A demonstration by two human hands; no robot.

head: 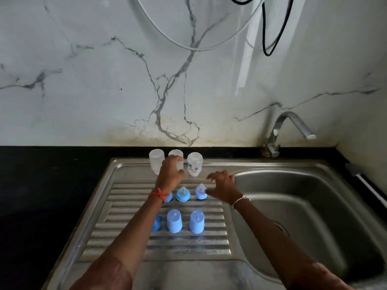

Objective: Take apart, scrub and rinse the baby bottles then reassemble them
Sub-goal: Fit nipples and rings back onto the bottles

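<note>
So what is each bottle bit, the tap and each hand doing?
Left bottle: neck down, untouched.
Middle bottle: gripped by left hand.
Right bottle: neck down, untouched.
Teat rings: off bottles, upright.
Caps: off, standing separately.
Tap: no water.
Right hand: open, empty.

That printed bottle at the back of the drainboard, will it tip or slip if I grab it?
Likely light: the printed bottle looks like empty clear plastic. May tip easily, standing tall on its narrow end on the drainboard. Possibly slippery if wet.
</note>
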